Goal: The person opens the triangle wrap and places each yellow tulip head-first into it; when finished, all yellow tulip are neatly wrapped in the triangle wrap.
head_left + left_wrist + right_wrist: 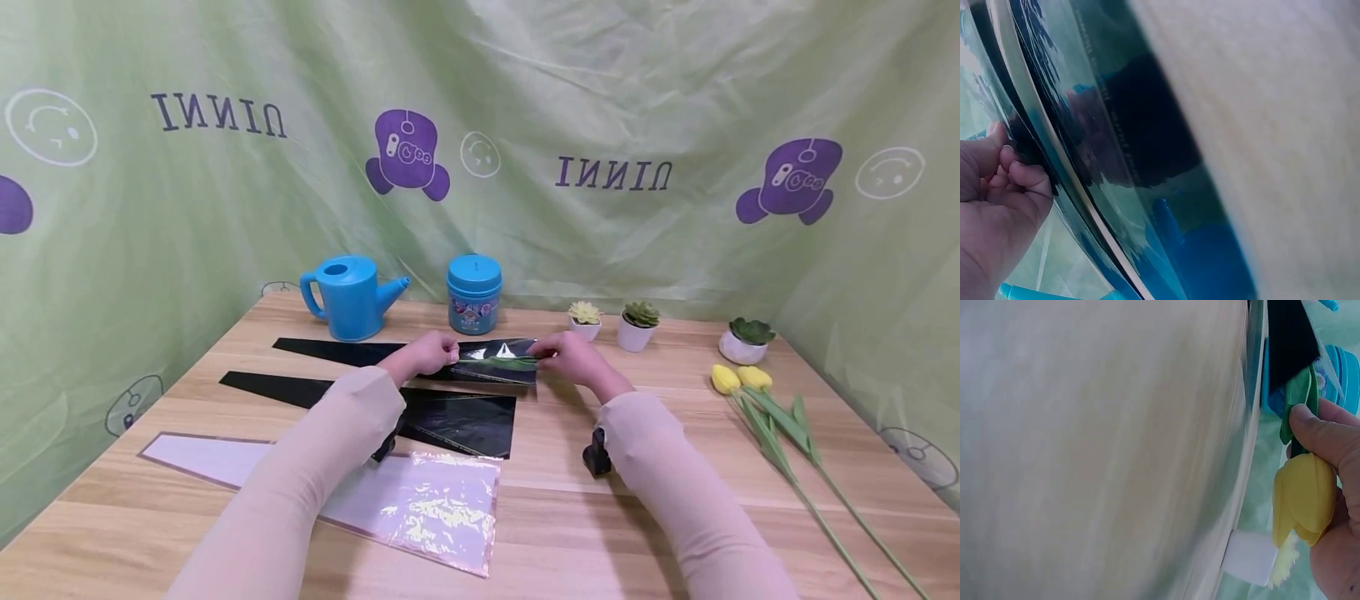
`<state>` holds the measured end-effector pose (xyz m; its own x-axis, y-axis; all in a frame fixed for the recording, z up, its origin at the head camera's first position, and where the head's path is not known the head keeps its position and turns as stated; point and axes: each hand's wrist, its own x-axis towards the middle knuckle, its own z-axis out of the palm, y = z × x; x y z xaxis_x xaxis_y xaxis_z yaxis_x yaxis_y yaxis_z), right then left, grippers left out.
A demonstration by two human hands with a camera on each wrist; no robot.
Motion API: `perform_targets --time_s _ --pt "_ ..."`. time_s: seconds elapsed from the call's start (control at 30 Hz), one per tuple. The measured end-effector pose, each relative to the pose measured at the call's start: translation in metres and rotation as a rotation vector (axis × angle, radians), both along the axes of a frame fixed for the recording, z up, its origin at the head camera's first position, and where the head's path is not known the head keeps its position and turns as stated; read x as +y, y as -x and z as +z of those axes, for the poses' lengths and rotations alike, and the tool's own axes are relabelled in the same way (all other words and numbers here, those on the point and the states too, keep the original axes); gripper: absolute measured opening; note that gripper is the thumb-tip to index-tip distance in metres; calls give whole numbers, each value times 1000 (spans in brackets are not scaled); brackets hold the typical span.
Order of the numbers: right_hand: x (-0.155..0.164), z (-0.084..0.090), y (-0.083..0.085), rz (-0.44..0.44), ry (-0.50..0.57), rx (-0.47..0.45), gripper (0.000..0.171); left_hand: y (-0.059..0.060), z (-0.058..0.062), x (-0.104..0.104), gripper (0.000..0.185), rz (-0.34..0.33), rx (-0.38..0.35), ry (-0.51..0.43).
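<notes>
— Black shiny wrapping sleeve point(480, 360) sits in the middle of the head picture, just in front of the blue watering can point(351, 296) and the blue jar point(474, 293). Our left hand point(423, 353) pinches its left part. See the curled fingers point(1025, 175) on its edge at the left of the left wrist picture?

— Yes. And our right hand point(572, 357) is at the sleeve's wide open end. On the right side of the right wrist picture it grips a yellow tulip point(1302, 500) by its head and green leaf point(1300, 400).

— So what could go wrong for us?

— We think the sleeve is thin and slippery. If our left fingers let the edge slide, the mouth may close and the tulip could catch on it.

— Could the flower get hurt?

— Maybe. If we squeeze the soft yellow head too hard, or push when the leaf is stuck, it might bend.

— What about the things close by?

— The two little succulent pots point(613, 323) stand near our right hand. A wide elbow swing could knock them. The other two tulips point(742, 379) lie well apart, at the right of the head picture, so we think they are safe.
</notes>
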<state>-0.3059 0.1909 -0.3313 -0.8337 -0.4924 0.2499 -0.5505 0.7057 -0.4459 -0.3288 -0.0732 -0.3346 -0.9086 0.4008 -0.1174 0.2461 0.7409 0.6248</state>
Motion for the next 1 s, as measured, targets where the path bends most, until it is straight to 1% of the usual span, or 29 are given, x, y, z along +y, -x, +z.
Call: perform_targets --time_s 0.23,0.4,0.6,0.77,0.93,1.0 --pt "-7 -4 3 -45 59 -64 21 0 0 0 17 -5 20 9" --pt "-13 -3 2 -79 111 -108 24 -2 0 3 15 -14 36 6" --pt "-17 -4 2 -65 190 -130 26 -2 0 6 14 -21 38 15" --pt "-18 -5 3 -44 195 -126 24 -2 -1 6 13 -28 56 29" --pt "-16 -5 1 -55 198 -139 25 -2 -1 6 12 -22 44 24" --pt "-13 -4 -1 -75 197 -146 25 -2 -2 6 12 -26 46 25"
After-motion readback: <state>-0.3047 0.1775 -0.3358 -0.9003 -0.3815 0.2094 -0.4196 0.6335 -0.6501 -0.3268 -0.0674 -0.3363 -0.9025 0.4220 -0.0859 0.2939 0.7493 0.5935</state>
